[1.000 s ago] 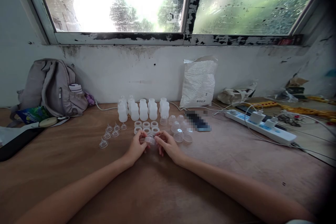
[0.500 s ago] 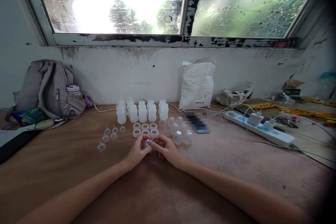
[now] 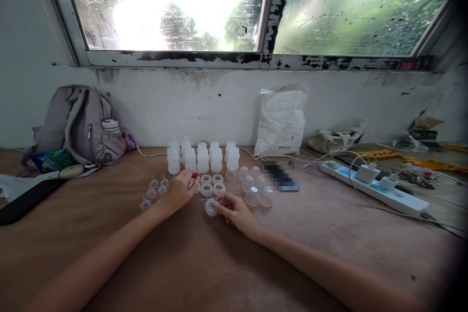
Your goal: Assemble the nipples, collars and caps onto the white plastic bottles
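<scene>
Right now, the right hand (image 3: 237, 213) pinches a clear ring (image 3: 209, 211) between thumb and fingers, well in from the back edge of the table (image 3: 219, 268). The left hand (image 3: 182, 188) is at the left end of the white rings (image 3: 207, 194), fingers loosely bent; whether they grip one, I cannot tell. Clear teats (image 3: 162, 190) sit toward the table's left edge, clear domed caps (image 3: 251, 199) toward its right edge, and white bottles (image 3: 203, 158) stand near its back edge.
</scene>
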A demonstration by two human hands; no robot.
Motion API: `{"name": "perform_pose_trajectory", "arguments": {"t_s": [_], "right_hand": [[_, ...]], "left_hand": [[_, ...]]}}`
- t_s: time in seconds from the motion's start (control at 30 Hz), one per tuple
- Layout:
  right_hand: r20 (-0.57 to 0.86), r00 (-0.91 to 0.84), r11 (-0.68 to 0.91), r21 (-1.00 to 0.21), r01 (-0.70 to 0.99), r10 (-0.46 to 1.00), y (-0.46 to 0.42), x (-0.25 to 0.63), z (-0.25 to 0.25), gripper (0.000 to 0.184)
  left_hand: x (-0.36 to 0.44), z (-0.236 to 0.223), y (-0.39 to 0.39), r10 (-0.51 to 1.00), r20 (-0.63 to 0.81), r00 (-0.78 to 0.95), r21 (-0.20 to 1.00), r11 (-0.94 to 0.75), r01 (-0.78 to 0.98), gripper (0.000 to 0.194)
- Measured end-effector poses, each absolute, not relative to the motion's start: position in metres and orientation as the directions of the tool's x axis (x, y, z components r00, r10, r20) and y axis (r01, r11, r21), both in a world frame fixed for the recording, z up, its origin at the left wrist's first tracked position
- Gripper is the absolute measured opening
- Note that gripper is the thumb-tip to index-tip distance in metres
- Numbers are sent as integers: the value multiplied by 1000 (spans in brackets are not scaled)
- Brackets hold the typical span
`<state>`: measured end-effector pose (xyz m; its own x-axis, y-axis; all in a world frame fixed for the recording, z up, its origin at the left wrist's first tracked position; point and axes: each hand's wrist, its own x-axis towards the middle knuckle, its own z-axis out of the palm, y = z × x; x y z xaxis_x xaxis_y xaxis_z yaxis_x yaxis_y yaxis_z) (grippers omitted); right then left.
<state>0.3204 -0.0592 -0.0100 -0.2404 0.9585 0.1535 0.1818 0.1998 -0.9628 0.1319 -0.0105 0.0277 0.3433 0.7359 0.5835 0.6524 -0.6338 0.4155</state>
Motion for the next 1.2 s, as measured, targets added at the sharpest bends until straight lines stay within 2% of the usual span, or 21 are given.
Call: {"name": "perform_pose_trajectory", "arguments": {"t_s": [0.1, 0.2, 0.43, 0.6, 0.8, 0.9, 1.0, 1.1, 1.2], "right_hand": [[143, -287, 213, -949, 233, 947, -57, 321, -12, 29], [133, -296, 215, -941, 263, 946, -58, 321, -11, 30], [133, -309, 230, -925, 302, 942, -58, 322, -10, 32], [135, -317, 235, -924, 301, 939, -58, 322, -11, 31], [138, -310, 243, -912, 331, 941, -59, 321, -9, 29], [245, -241, 330, -837, 436, 939, -63, 321, -8, 24], [380, -196, 420, -704, 573, 904, -69, 320, -4, 17], [415, -194, 434, -625, 649, 889, -75, 319, -1, 17], [386, -201, 412, -608, 678, 900, -76, 317, -2, 23]], "left_hand": [[131, 45, 14, 751, 573, 328, 198, -515, 834, 23], [135, 57, 38, 862, 438, 255, 91, -324, 942, 32], [133, 58, 78, 925, 331, 189, 72, -225, 972, 28], [130, 65, 72, 907, 340, 250, 25, -274, 961, 26], [125, 90, 32, 850, 406, 335, -70, -337, 939, 33], [122, 98, 7, 775, 453, 440, -189, -399, 897, 34], [120, 97, -16, 719, 446, 533, -261, -465, 846, 35], [119, 86, -33, 659, 417, 626, -277, -563, 778, 34], [118, 73, -41, 591, 406, 697, -237, -669, 705, 31]]}}
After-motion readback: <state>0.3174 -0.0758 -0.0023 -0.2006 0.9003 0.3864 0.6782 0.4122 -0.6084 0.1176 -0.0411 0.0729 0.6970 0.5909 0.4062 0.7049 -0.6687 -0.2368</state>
